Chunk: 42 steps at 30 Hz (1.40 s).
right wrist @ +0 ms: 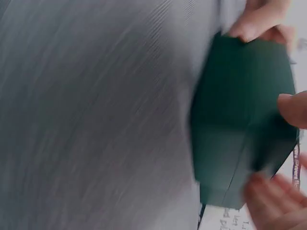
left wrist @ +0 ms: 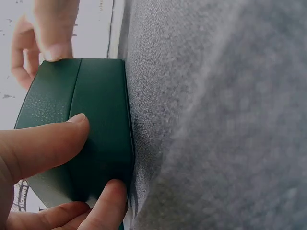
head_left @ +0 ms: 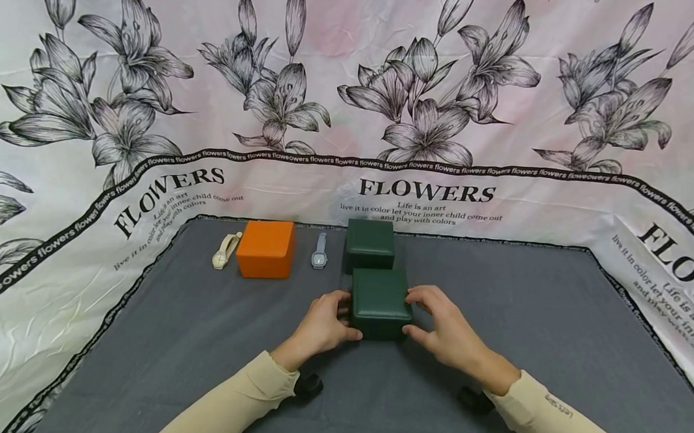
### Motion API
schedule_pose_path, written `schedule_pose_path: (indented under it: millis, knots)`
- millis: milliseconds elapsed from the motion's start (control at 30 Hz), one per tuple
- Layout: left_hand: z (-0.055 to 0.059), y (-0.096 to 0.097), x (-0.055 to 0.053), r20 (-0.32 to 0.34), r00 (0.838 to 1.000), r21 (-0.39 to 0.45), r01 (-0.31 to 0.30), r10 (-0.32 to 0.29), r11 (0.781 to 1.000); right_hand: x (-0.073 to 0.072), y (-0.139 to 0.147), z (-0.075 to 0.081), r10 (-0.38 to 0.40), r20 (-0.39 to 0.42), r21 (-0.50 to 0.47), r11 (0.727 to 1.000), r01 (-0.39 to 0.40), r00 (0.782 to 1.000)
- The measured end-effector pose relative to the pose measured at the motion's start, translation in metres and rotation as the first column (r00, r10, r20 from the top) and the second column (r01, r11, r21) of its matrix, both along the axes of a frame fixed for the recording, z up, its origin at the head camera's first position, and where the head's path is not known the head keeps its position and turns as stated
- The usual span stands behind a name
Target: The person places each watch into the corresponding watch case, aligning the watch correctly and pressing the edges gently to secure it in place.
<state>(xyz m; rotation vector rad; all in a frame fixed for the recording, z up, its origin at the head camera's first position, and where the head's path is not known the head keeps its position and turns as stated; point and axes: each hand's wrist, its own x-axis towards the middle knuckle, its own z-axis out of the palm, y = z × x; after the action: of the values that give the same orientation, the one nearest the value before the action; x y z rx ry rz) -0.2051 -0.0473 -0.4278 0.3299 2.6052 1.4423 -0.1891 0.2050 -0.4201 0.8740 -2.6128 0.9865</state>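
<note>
A dark green leather-look box point(head_left: 381, 303) with a hinged-style lid seam sits on the grey cloth in front of me, its lid down. My left hand point(head_left: 325, 323) holds its left side; in the left wrist view the thumb point(left wrist: 53, 143) lies on the front face and the fingers bend round the side. On the opposite side is my right hand point(head_left: 447, 329), fingertips at the lid's right edge and thumb at the front corner. Its fingers point(right wrist: 276, 199) are blurred in the right wrist view. Right behind stands a second green box point(head_left: 370, 240).
An orange box point(head_left: 265, 249) stands to the left at the back. Beside it lies a cream-coloured watch point(head_left: 225, 250), and a light blue-grey watch point(head_left: 319, 253) lies between the orange and green boxes. A flower-printed cloth point(head_left: 301, 194) rises behind the grey tabletop point(head_left: 496, 283).
</note>
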Motion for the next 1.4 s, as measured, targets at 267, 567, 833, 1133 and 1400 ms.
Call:
schedule_pose_path:
  millis: [267, 567, 833, 1133, 1400]
  knots:
    - [0.001, 0.002, 0.005, -0.069, 0.998, 0.005, 0.006, -0.005, 1.0, 0.006, -0.008, 0.004, -0.11, 0.447, -0.101, 0.98, 0.172, 0.888]
    - [0.001, 0.007, 0.008, -0.116, 0.993, -0.019, 0.017, -0.019, 1.0, 0.009, -0.005, 0.001, -0.083, 0.452, -0.163, 0.971, 0.174, 0.888]
    - [-0.001, 0.026, 0.004, -0.142, 0.988, -0.02, 0.062, -0.065, 0.998, 0.011, 0.013, -0.003, -0.133, 0.46, -0.164, 0.959, 0.232, 0.878]
    - [-0.002, 0.059, -0.011, -0.136, 0.986, -0.039, 0.088, -0.092, 0.995, 0.01, 0.042, -0.003, -0.167, 0.444, -0.162, 0.951, 0.262, 0.88]
    - [-0.002, 0.093, -0.029, -0.133, 0.986, -0.078, 0.092, -0.102, 0.993, 0.002, 0.07, -0.001, -0.225, 0.409, -0.125, 0.946, 0.299, 0.884]
